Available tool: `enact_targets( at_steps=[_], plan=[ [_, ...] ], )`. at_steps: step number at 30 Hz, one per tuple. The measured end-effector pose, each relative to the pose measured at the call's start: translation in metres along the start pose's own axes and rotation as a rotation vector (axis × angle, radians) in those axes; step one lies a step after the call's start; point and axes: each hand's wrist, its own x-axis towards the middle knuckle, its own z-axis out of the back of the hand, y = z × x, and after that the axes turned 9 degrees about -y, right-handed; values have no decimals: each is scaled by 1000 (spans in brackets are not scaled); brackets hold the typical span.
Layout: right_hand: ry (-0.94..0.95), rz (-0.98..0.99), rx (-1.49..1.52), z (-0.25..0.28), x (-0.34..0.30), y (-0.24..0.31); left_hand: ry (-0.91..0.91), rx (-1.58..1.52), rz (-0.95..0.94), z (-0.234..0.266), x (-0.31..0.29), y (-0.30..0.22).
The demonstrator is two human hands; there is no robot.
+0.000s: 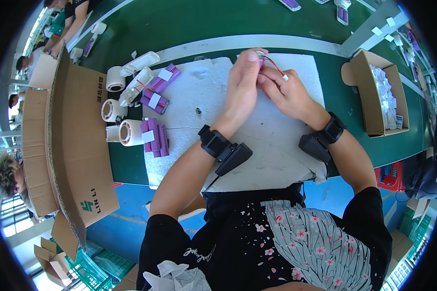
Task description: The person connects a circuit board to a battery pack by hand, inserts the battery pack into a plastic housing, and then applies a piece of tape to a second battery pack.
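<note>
My left hand (pixel 243 85) and my right hand (pixel 290 97) meet over the far part of a white foam mat (pixel 199 140). Between them they grip a small purple battery pack (pixel 261 60), mostly hidden by the fingers. A red and black wire lead (pixel 275 67) comes out of it and ends in a white plug (pixel 285 77) above my right hand. Purple battery packs (pixel 154 137) with white labels lie left of my hands on the mat's edge, beside white plastic housings (pixel 131 132). Both wrists wear black strapped devices (pixel 222 148).
A large open cardboard box (pixel 85 140) stands at the left of the green table (pixel 126 165). At the right, a smaller cardboard box (pixel 371 111) contains white wrapped pieces (pixel 384 97). A metal post (pixel 374 29) rises behind it. Other people work at the far left.
</note>
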Motion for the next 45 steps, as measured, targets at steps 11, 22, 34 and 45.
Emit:
enact_targets(
  at_steps=[11,22,34,45],
  plan=[
    [61,-118,71,5,1,2,6,44,-72,-6,0,1],
    [59,-128,72,2,2,8,23,-3,-6,0,-2,0],
    [42,-141,131,1,3,1,-22,-21,28,-1,1,-1],
    [57,-273,257,7,3,1,14,-99,-56,-5,2,3]
  ],
)
